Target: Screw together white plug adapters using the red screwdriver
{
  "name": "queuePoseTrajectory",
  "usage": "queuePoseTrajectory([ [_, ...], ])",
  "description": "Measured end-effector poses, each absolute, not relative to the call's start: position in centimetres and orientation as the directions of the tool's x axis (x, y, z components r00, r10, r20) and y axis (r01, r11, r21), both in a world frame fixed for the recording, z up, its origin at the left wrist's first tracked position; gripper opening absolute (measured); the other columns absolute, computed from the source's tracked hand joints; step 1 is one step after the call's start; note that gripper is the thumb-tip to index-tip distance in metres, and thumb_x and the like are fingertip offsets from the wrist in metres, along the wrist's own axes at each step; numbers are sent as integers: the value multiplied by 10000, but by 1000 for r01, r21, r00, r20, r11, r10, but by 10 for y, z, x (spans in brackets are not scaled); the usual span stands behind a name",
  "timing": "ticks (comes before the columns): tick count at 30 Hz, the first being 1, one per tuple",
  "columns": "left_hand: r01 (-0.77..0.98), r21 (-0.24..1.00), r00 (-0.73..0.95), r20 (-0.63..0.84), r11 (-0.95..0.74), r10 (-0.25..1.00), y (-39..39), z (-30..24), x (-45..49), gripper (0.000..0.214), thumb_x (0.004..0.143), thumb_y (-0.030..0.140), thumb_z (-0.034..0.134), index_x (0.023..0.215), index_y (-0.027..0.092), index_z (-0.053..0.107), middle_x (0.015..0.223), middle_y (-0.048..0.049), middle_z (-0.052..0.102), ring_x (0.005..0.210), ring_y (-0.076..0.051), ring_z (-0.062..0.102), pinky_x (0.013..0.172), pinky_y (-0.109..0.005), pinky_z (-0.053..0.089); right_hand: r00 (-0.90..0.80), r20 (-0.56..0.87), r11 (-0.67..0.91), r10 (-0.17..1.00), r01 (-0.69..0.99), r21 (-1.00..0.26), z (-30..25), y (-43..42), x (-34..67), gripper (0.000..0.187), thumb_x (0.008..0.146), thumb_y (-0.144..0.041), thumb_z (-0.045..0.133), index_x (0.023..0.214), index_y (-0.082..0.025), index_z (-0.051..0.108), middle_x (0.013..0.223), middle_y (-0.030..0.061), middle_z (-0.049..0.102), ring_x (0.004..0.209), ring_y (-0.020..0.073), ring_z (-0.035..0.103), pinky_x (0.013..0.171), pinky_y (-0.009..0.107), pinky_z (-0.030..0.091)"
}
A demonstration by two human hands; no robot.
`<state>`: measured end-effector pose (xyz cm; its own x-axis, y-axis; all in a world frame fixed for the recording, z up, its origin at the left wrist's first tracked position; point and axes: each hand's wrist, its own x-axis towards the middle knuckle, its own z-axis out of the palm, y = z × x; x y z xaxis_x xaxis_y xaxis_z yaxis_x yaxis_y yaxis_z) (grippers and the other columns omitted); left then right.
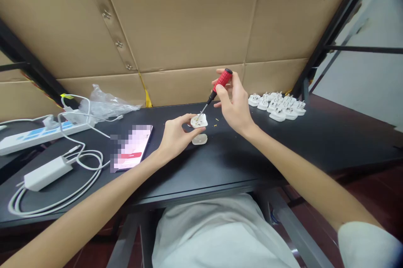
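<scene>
My left hand (178, 134) pinches a white plug housing (203, 122) between thumb and fingers, its open inside with brass-coloured parts facing up. In my right hand (234, 104) is a screwdriver (223, 79) with a red and black handle, held at a slant. Its metal tip reaches down into the plug housing. Just below the housing, a white plug cover (200, 139) lies on the black table (189, 175). A few tiny brass-coloured bits (215, 125) lie to the right of the housing.
Several white plugs (278, 106) are grouped at the back right. On the left are a phone (134, 148), a white charger (48, 173) with coiled cable, a power strip (44, 134) and a clear plastic bag (103, 104). Cardboard (189, 20) stands behind the table.
</scene>
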<state>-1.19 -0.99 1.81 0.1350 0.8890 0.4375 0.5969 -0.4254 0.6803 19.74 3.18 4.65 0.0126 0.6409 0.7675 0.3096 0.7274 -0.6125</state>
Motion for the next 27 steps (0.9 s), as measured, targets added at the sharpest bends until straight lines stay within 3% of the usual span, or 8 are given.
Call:
queuePoseTrajectory([
  [7, 604, 670, 134, 448, -431, 884, -11, 18, -12, 391, 852, 496, 894, 1170, 271, 871, 1042, -8, 879, 659, -180, 694, 762, -331, 572, 50, 744, 668, 667, 403, -626, 48, 32, 196, 517, 1085, -721, 560, 1347, -280, 627, 1039, 57, 707, 901, 235, 735, 877, 455, 693],
  [10, 600, 671, 136, 452, -436, 882, -10, 18, -13, 386, 852, 493, 894, 1167, 270, 869, 1043, -8, 880, 688, -189, 710, 766, -328, 573, 26, 737, 691, 675, 330, -644, 47, 36, 198, 549, 1075, -646, 612, 1483, -285, 546, 1174, 94, 756, 1073, 273, 770, 880, 447, 698],
  [13, 598, 673, 136, 450, -435, 883, -10, 18, -13, 389, 849, 491, 896, 1165, 267, 868, 1048, -9, 879, 675, -185, 702, 758, -331, 572, 0, 719, 697, 695, 246, -674, 48, 38, 201, 553, 1102, -550, 555, 1586, -313, 431, 1341, 123, 762, 1222, 281, 757, 875, 423, 702],
  [17, 607, 666, 137, 450, -433, 883, -9, 17, -13, 397, 854, 512, 889, 1164, 267, 865, 1053, -13, 878, 650, -180, 689, 750, -337, 574, -7, 672, 654, 741, 232, -719, 49, 38, 201, 476, 1136, -511, 449, 1583, -358, 389, 1380, 96, 747, 1195, 241, 765, 857, 387, 703],
  [21, 609, 660, 141, 456, -440, 879, -8, 16, -14, 393, 851, 512, 891, 1158, 268, 866, 1046, -11, 877, 649, -178, 692, 741, -334, 574, 27, 687, 660, 726, 250, -708, 47, 40, 201, 428, 1098, -537, 590, 1459, -330, 491, 1258, 85, 730, 1083, 232, 780, 773, 349, 704],
  [24, 604, 663, 139, 460, -443, 877, -8, 15, -14, 384, 849, 496, 899, 1158, 272, 869, 1032, -7, 875, 673, -182, 709, 742, -328, 578, 6, 717, 679, 697, 319, -662, 44, 47, 205, 544, 1072, -594, 650, 1517, -332, 479, 1227, 89, 724, 1057, 245, 788, 801, 377, 716],
  [27, 579, 678, 137, 467, -453, 874, -8, 16, -14, 370, 847, 475, 904, 1153, 271, 874, 1032, -7, 876, 733, -198, 741, 742, -320, 586, -32, 753, 726, 657, 296, -621, 40, 54, 208, 675, 1084, -650, 599, 1646, -351, 373, 1331, 118, 734, 1120, 268, 796, 898, 433, 716],
])
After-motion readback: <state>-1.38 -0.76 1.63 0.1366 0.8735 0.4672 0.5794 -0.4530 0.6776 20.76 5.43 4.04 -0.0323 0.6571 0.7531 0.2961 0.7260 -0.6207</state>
